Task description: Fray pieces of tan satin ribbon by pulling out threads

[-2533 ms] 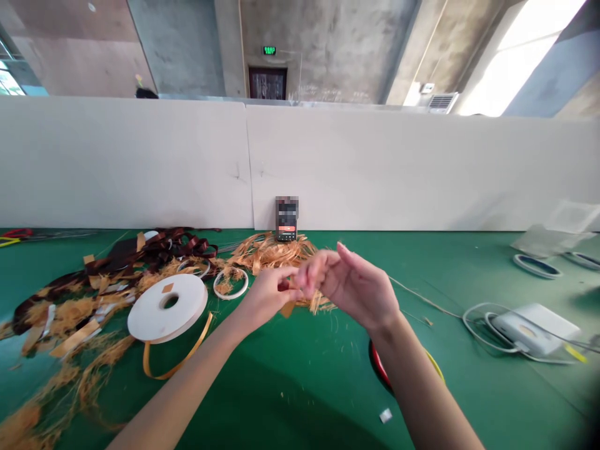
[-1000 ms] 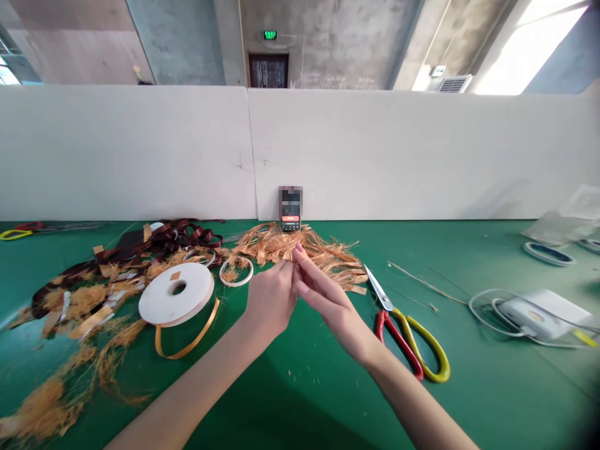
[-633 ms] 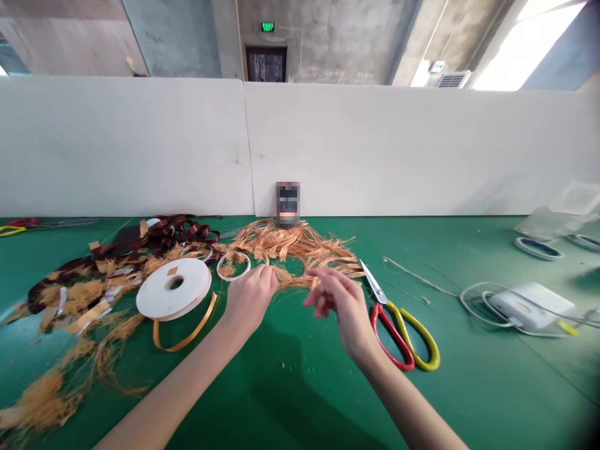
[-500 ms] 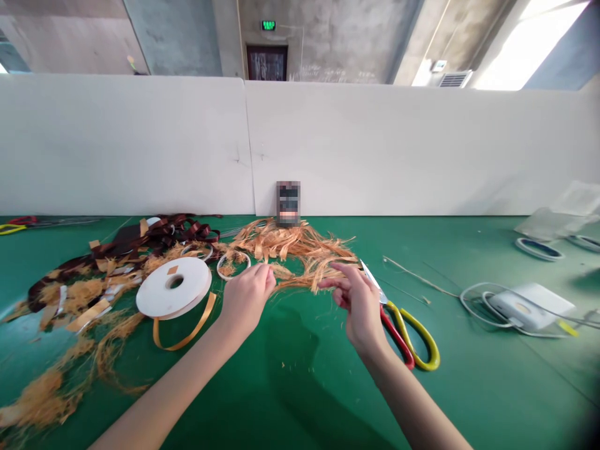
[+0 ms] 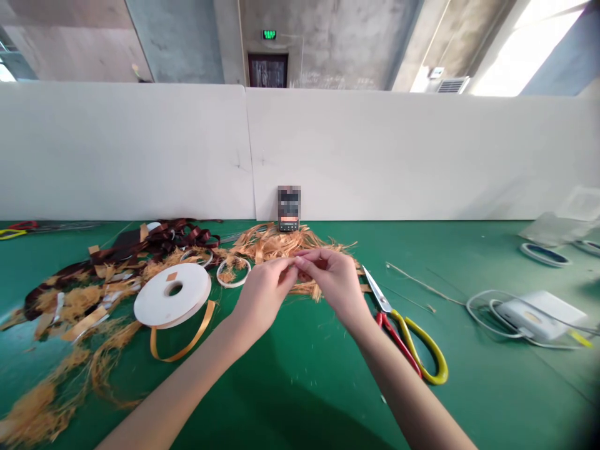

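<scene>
Frayed fibre (image 5: 42, 406): clumped at near left on the green table (image 5: 309, 412).
Scissors (image 5: 435, 356): lying right, blades pointing far, red handle partly hidden behind the right forearm.
White spool (image 5: 150, 306): flat at left, ribbon tail (image 5: 185, 353) looping out on the near side.
Left hand (image 5: 265, 284): curled into a thumb-and-finger pinch, tips touching the right's; can't tell what, if anything, is gripped.
Right hand (image 5: 335, 278): thumb and forefinger brought together at the same spot; contents hidden too.
Step in hand: looks like fine fingertip work, probably on something narrow.
Next move: would call for a steady left pinch and light right fingertips, by my guess.
Ribbon strips (image 5: 269, 240): spread in a frayed pile just beyond the hands, partly covered by both.
Phone (image 5: 289, 209): far, standing before the white partition (image 5: 398, 156).
</scene>
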A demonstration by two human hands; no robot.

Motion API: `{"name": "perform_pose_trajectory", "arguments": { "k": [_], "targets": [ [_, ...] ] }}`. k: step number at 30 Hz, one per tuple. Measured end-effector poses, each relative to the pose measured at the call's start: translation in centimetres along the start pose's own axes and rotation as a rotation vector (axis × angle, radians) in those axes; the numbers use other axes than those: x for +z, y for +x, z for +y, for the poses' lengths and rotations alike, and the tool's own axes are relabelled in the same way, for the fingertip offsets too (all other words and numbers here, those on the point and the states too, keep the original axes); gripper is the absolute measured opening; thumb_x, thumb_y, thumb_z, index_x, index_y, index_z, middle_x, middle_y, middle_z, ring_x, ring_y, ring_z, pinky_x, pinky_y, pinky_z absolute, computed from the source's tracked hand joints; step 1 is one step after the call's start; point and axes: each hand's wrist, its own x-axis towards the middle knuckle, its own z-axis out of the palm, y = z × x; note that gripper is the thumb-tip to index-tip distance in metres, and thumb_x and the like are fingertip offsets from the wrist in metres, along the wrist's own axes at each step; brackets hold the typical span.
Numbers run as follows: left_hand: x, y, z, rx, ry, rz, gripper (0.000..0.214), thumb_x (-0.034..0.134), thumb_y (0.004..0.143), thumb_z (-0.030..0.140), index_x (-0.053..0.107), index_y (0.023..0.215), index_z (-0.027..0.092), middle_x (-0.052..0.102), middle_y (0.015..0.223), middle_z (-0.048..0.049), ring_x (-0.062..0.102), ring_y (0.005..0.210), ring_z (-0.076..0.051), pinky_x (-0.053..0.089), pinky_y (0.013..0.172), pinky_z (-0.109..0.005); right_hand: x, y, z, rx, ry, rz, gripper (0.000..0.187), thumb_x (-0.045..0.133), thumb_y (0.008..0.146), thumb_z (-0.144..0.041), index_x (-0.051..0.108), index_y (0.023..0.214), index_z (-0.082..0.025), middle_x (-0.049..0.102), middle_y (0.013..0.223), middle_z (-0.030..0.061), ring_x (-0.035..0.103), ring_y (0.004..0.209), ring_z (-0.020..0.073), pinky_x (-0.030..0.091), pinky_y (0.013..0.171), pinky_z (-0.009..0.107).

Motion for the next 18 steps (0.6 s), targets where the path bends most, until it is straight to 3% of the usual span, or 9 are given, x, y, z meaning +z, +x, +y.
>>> {"name": "perform_pose_trajectory", "arguments": {
  "k": [3, 5, 7, 9, 11, 15, 18],
  "targets": [
    [-0.6, 1.0, 0.0, -0.049, -0.272, -0.086, 0.026, 0.054, 0.087, 0.033, 0.065, 0.107, 0.02, 0.073, 0.094, -0.0043, 0.068, 0.084, -0.018, 0.053, 0.076, -0.032, -1.2, 1.0, -0.9, -0.093, -0.08, 0.038, 0.02, 0.066, 0.075, -0.037, 0.06, 0.069, -0.019, 0.07, 0.082, 0.0064, 0.063, 0.069, 0.0161, 0.052, 0.067, 0.034],
    [-0.7, 1.5, -0.3, -0.058, -0.408, -0.102, 0.028, 0.056, 0.086, 0.033, 0.064, 0.11, 0.021, 0.071, 0.106, -0.0052, 0.066, 0.096, -0.019, 0.052, 0.086, -0.035, -2.0, 1.2, -1.6, -0.172, 0.041, -0.003, 0.019, 0.061, 0.081, -0.035, 0.055, 0.07, -0.02, 0.067, 0.107, 0.0074, 0.064, 0.089, 0.017, 0.05, 0.079, 0.034],
    [-0.8, 1.7, -0.5, -0.074, -0.516, -0.098, 0.026, 0.055, 0.087, 0.028, 0.064, 0.11, 0.022, 0.069, 0.113, -0.0052, 0.064, 0.102, -0.019, 0.05, 0.092, -0.037, -2.6, 1.1, -2.3, -0.171, 0.22, -0.111, 0.019, 0.057, 0.084, -0.035, 0.051, 0.072, -0.021, 0.061, 0.121, 0.005, 0.064, 0.092, 0.0155, 0.05, 0.08, 0.033],
    [-0.8, 1.7, -0.7, -0.084, -0.608, -0.1, 0.028, 0.055, 0.085, 0.022, 0.064, 0.111, 0.023, 0.068, 0.115, -0.0049, 0.065, 0.101, -0.018, 0.051, 0.092, -0.038, -2.9, 0.9, -2.9, -0.098, 0.323, -0.22, 0.018, 0.055, 0.086, -0.035, 0.049, 0.075, -0.022, 0.063, 0.115, 0.0037, 0.063, 0.07, 0.0113, 0.05, 0.065, 0.03],
    [-1.0, 1.5, -0.7, -0.087, -0.684, -0.106, 0.031, 0.056, 0.082, 0.017, 0.064, 0.112, 0.023, 0.068, 0.113, -0.0047, 0.065, 0.1, -0.019, 0.052, 0.091, -0.037, -2.9, 0.7, -3.3, -0.027, 0.327, -0.295, 0.019, 0.055, 0.087, -0.035, 0.048, 0.076, -0.022, 0.065, 0.099, 0.0021, 0.052, 0.051, 0.006, 0.043, 0.052, 0.026],
    [-1.4, 1.3, -0.5, -0.085, -0.79, -0.125, 0.037, 0.047, 0.083, 0.012, 0.065, 0.113, 0.024, 0.07, 0.105, -0.0034, 0.064, 0.102, -0.019, 0.052, 0.093, -0.038, -2.2, 0.3, -3.7, 0.069, 0.269, -0.352, 0.023, 0.057, 0.087, -0.037, 0.049, 0.074, -0.019, 0.057, 0.072, -0.0029, 0.036, 0.045, 0.0027, 0.027, 0.046, 0.023],
    [-1.6, 1.3, -0.3, -0.106, -0.767, -0.141, 0.036, 0.055, 0.083, 0.019, 0.063, 0.117, 0.025, 0.069, 0.111, -0.0044, 0.064, 0.103, -0.021, 0.053, 0.091, -0.039, -1.8, 0.2, -3.8, 0.081, 0.191, -0.267, 0.025, 0.058, 0.085, -0.04, 0.051, 0.075, -0.019, 0.048, 0.061, -0.0057, 0.029, 0.044, 0.0031, 0.021, 0.044, 0.023]
  ]
}}
